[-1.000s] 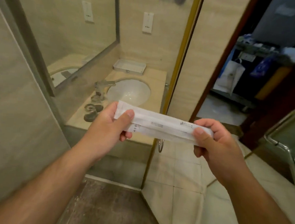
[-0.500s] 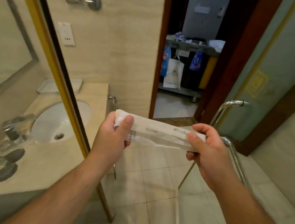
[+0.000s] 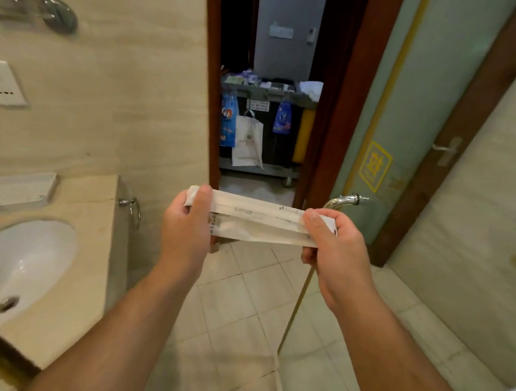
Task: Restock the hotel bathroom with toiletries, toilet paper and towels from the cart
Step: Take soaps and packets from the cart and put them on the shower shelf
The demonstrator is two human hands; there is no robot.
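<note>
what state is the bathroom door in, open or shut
Open. The door is swung aside on the right, and the cart beyond it shows unblocked.

Our one wide-angle view sits on the head, facing forward and down: left hand (image 3: 185, 234) and right hand (image 3: 337, 252) with the white packet (image 3: 257, 223) close below us, cart (image 3: 268, 93) beyond the doorway (image 3: 208, 99) ahead, sink (image 3: 19, 269) at left

I am watching the left hand (image 3: 186, 229) and right hand (image 3: 336, 247) pinching opposite ends of the white toiletry packets (image 3: 257, 223), thumbs on top, holding them level above the tiled floor (image 3: 241, 317). The cart (image 3: 267, 94) is standing beyond the open doorway; the sink (image 3: 20, 263) is sitting at left.
</note>
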